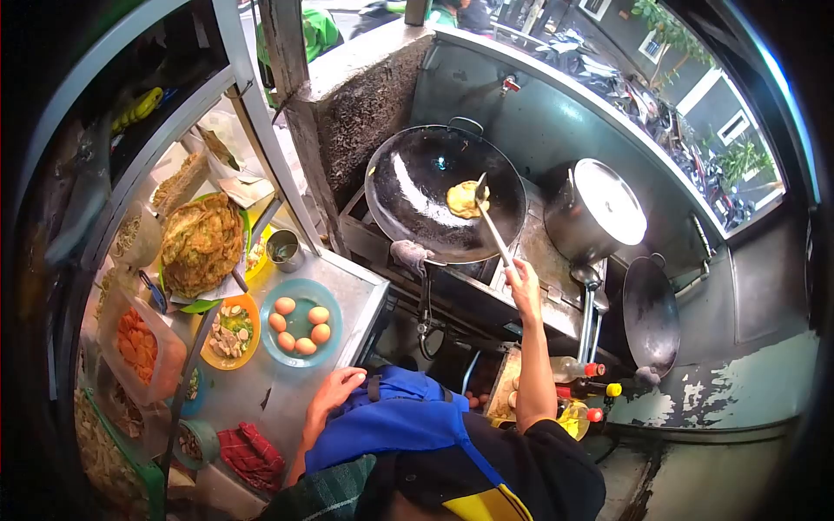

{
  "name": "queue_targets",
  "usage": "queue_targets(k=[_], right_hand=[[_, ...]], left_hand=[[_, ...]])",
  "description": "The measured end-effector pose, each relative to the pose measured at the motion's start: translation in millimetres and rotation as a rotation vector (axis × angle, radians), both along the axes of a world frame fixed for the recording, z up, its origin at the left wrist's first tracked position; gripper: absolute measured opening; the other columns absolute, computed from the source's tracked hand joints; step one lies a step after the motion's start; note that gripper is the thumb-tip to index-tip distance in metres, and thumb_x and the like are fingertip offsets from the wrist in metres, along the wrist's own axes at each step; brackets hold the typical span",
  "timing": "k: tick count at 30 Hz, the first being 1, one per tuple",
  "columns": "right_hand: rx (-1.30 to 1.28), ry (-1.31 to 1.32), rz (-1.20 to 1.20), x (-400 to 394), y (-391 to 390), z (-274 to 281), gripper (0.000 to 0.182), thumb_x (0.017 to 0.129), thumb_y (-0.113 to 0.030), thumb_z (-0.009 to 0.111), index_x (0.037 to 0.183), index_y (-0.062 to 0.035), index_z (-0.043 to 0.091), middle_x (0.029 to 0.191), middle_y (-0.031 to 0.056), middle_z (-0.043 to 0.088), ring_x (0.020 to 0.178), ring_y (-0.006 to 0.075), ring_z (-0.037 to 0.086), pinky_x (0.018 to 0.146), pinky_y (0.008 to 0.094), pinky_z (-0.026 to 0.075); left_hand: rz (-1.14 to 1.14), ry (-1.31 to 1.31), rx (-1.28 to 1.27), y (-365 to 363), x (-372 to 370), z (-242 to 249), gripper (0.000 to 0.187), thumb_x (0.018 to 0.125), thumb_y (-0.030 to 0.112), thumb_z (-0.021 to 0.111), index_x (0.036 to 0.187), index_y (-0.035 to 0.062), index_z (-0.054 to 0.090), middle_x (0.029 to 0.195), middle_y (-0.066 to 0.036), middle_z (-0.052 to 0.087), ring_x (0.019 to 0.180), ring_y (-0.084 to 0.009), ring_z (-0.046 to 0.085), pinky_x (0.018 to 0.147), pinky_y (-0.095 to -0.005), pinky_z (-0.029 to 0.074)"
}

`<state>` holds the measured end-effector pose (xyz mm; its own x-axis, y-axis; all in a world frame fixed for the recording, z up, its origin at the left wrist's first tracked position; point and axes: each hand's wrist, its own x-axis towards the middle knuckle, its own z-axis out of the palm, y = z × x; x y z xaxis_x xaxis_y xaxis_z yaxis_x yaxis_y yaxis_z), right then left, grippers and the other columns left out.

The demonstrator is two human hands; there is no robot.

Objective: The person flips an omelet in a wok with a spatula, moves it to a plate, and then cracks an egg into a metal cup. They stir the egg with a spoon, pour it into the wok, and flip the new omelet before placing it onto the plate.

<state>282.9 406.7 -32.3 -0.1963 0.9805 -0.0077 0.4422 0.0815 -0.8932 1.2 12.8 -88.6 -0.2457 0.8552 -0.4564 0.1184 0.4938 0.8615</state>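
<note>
My right hand [523, 285] is wrapped round the handle of a metal spatula [493, 229], which reaches into a large dark wok [408, 187] on the stove. Under the spatula's head lies a small yellow fried egg [463, 199]. Low beside the blue bag at my waist, my left hand [337, 387] holds nothing, its fingers stretched out. Nearest to it on the metal counter is a blue plate [282, 354] with several brown eggs [321, 333]. An orange bowl [253, 347] of chopped food stands left of that plate.
A lidded steel pot [573, 217] stands right of the wok, with ladles [585, 278] near it. A second wok [650, 313] leans at the right wall. Several bottles [573, 369] stand by my right forearm. Stacked fried omelettes [204, 243] and a metal cup [284, 249] are at left.
</note>
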Motion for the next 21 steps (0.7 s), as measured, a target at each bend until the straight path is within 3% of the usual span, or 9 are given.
queue_targets(k=[3,5,6,7,10,14,18,21], right_hand=[[-0.055,-0.021,0.059,-1,2,-4,0.040,0.091,-0.021,0.068,0.127,-0.0054,0.061,0.085,0.0054,0.068,0.073,0.0126,0.060,0.069,0.0295,0.048],[0.374,-0.281,0.040,-6,8,-12,0.039,0.091,-0.024,0.068,0.127,-0.0106,0.062,0.083,0.0096,0.069,0.074,0.0187,0.064,0.074,0.0338,0.050],[0.235,-0.396,0.033,-14,1,11,0.038,0.090,-0.025,0.067,0.126,-0.0149,0.063,0.089,0.0161,0.071,0.084,0.0291,0.069,0.080,0.0395,0.051],[0.233,-0.396,0.037,-19,-1,22,0.038,0.090,-0.025,0.067,0.126,-0.0149,0.063,0.089,0.0161,0.071,0.084,0.0291,0.069,0.080,0.0395,0.051],[0.302,-0.561,0.101,-31,0,31,0.034,0.091,-0.027,0.065,0.123,-0.0153,0.064,0.102,0.0207,0.070,0.098,0.0397,0.066,0.085,0.0466,0.051],[0.337,-0.679,0.178,-47,-9,21,0.035,0.090,-0.026,0.065,0.123,-0.0163,0.064,0.107,0.0179,0.070,0.102,0.0374,0.065,0.087,0.0464,0.051],[0.273,-0.529,0.253,-69,-17,-1,0.038,0.089,-0.025,0.066,0.125,-0.0136,0.066,0.112,0.0174,0.069,0.105,0.0354,0.066,0.091,0.0429,0.051],[0.144,-0.427,0.305,-88,-26,21,0.042,0.087,-0.025,0.066,0.126,-0.0108,0.064,0.114,0.0184,0.069,0.107,0.0367,0.065,0.092,0.0429,0.051]], left_hand=[[-0.001,-0.024,0.022,-2,-1,-2,0.039,0.096,0.034,0.061,0.119,0.0026,0.068,0.114,-0.012,0.070,0.108,-0.0196,0.063,0.096,-0.0335,0.047],[0.013,-0.024,0.012,-5,1,4,0.039,0.096,0.034,0.061,0.119,0.0026,0.068,0.114,-0.012,0.070,0.108,-0.0196,0.063,0.096,-0.0334,0.047],[0.022,-0.026,0.001,-7,2,8,0.040,0.096,0.034,0.061,0.119,0.0026,0.068,0.114,-0.012,0.070,0.107,-0.0195,0.063,0.096,-0.0333,0.047],[0.026,-0.026,-0.001,-8,3,7,0.040,0.096,0.034,0.061,0.119,0.0026,0.068,0.114,-0.012,0.070,0.107,-0.0195,0.063,0.096,-0.0333,0.047],[0.029,-0.025,0.003,-12,4,5,0.041,0.095,0.035,0.061,0.119,0.0022,0.068,0.114,-0.012,0.070,0.108,-0.0198,0.063,0.096,-0.0336,0.047],[0.050,-0.060,0.012,-13,5,-1,0.041,0.095,0.035,0.061,0.119,0.0020,0.068,0.114,-0.012,0.070,0.108,-0.0195,0.063,0.097,-0.0336,0.046],[0.033,-0.048,0.024,-8,4,-7,0.041,0.095,0.035,0.062,0.117,0.0009,0.068,0.113,-0.013,0.070,0.106,-0.0214,0.063,0.094,-0.0336,0.047],[0.000,-0.039,-0.011,0,3,-16,0.041,0.095,0.036,0.062,0.118,0.0024,0.068,0.114,-0.013,0.069,0.107,-0.0221,0.064,0.095,-0.0342,0.047]])
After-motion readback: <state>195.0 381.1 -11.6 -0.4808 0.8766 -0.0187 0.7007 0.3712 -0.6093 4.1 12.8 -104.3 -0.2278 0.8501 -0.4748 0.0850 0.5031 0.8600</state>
